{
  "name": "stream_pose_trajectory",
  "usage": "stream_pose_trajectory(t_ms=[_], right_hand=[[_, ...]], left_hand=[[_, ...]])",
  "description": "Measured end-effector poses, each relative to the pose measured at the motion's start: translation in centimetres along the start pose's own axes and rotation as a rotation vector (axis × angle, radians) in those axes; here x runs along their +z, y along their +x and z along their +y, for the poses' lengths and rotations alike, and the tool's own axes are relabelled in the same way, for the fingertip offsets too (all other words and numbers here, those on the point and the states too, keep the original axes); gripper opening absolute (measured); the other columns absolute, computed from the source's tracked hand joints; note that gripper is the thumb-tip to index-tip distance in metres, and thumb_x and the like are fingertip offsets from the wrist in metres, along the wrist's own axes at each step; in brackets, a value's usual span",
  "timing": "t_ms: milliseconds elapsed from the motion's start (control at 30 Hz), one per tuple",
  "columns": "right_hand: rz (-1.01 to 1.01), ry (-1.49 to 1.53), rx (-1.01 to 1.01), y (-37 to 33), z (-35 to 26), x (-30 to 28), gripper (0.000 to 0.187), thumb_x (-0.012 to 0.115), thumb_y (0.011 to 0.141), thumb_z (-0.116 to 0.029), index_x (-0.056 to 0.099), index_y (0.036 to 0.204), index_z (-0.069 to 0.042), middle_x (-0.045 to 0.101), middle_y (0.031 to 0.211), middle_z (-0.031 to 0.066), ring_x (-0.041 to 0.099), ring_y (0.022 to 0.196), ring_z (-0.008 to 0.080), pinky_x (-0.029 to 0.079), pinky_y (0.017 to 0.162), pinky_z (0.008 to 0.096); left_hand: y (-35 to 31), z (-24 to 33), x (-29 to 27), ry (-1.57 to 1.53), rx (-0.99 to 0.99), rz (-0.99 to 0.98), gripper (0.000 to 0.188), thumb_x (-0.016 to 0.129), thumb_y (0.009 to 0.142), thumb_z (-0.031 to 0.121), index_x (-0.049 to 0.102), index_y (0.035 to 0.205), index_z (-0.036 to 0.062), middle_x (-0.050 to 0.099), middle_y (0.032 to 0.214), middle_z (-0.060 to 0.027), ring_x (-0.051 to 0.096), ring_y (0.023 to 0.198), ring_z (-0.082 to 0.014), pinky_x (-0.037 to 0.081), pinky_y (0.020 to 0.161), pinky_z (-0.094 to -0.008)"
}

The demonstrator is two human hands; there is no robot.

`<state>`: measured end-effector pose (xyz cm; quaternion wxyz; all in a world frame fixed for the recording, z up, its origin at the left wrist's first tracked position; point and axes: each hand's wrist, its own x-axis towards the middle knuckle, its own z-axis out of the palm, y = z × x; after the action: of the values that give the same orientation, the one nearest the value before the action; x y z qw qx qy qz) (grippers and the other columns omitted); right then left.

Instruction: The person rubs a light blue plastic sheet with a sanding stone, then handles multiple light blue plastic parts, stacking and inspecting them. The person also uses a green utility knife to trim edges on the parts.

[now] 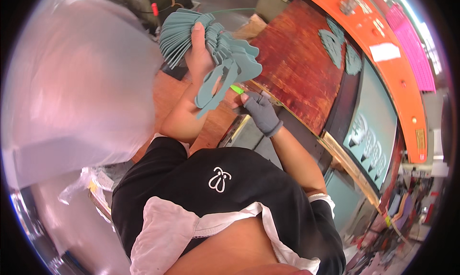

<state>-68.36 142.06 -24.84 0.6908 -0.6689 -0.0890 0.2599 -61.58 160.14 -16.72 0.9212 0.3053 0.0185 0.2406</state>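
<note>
With its grip closed, the left hand [198, 54] holds fanned teal cutouts [178, 35] left of the red-brown wooden counter [302, 54] and orange machine beam [409, 100]; the gloved right hand [262, 113] pinches a bright-green tool [236, 89].

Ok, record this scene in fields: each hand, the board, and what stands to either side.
Left hand: bare, gripping a fanned stack of blue-green cutouts
Right hand: gray glove; seems to hold a small green thing, kind unclear
Board: red-brown, loose cutouts by its right edge
Right side: blue-green sheet with pale shapes; orange beam beyond
Left side: large pale wrapping, apparently plastic
</note>
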Motion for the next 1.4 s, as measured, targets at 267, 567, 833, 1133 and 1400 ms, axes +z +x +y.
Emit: stream_pose_trajectory(t_ms=[267, 567, 833, 1133, 1400], right_hand=[[0.249, 0.711, -0.052, -3.7, -5.5, 0.3, 0.033, 0.063, 0.089, -0.025, 0.058, 0.113, -0.003, 0.063, 0.101, 0.0056, 0.060, 0.088, 0.0149, 0.048, 0.081, 0.0309], [0.779, -1.296, -0.728, -8.5, -6.1, -2.9, 0.020, 0.068, 0.073, -0.006, 0.059, 0.092, -0.005, 0.054, 0.083, 0.0126, 0.053, 0.069, 0.0351, 0.044, 0.061, 0.0378], [0.620, -0.471, -0.354, -9.1, -3.7, -3.3, 0.019, 0.057, 0.087, -0.014, 0.058, 0.102, -0.003, 0.062, 0.079, 0.0130, 0.060, 0.072, 0.0261, 0.047, 0.066, 0.0327], [0.862, -0.787, -0.731, -14.2, -5.1, -4.1, 0.049, 0.071, 0.077, -0.022, 0.050, 0.115, 0.001, 0.052, 0.104, 0.0159, 0.054, 0.093, 0.0233, 0.045, 0.078, 0.0325], [0.828, -0.842, -0.629, -15.5, -5.2, -6.4, 0.036, 0.068, 0.077, -0.021, 0.054, 0.105, -0.003, 0.053, 0.090, 0.0119, 0.054, 0.080, 0.0269, 0.045, 0.068, 0.0348]], left_hand=[[-4.4, -6.1, 5.9, 0.078, -0.151, -0.123, 0.039, 0.052, 0.094, 0.035, 0.055, 0.110, -0.0003, 0.062, 0.095, -0.0100, 0.061, 0.082, -0.0193, 0.051, 0.072, -0.0322], [-5.6, -9.0, 6.8, 0.063, -0.184, -0.234, 0.032, 0.057, 0.092, 0.031, 0.059, 0.098, 0.0003, 0.063, 0.087, -0.0068, 0.061, 0.075, -0.0177, 0.051, 0.067, -0.0308], [-5.6, -9.0, 6.4, 0.099, -0.236, -0.158, 0.029, 0.059, 0.090, 0.025, 0.058, 0.105, -0.0006, 0.063, 0.092, -0.0098, 0.062, 0.076, -0.0193, 0.054, 0.069, -0.0342], [-8.0, -9.4, 6.5, 0.048, -0.358, -0.455, 0.025, 0.065, 0.084, 0.016, 0.060, 0.105, 0.0037, 0.062, 0.097, -0.0045, 0.059, 0.083, -0.0134, 0.050, 0.075, -0.0291], [-12.1, -12.0, 9.8, 0.234, -0.168, -0.377, 0.035, 0.060, 0.091, 0.026, 0.056, 0.114, -0.0004, 0.061, 0.103, -0.0079, 0.060, 0.088, -0.0173, 0.051, 0.076, -0.0322]])
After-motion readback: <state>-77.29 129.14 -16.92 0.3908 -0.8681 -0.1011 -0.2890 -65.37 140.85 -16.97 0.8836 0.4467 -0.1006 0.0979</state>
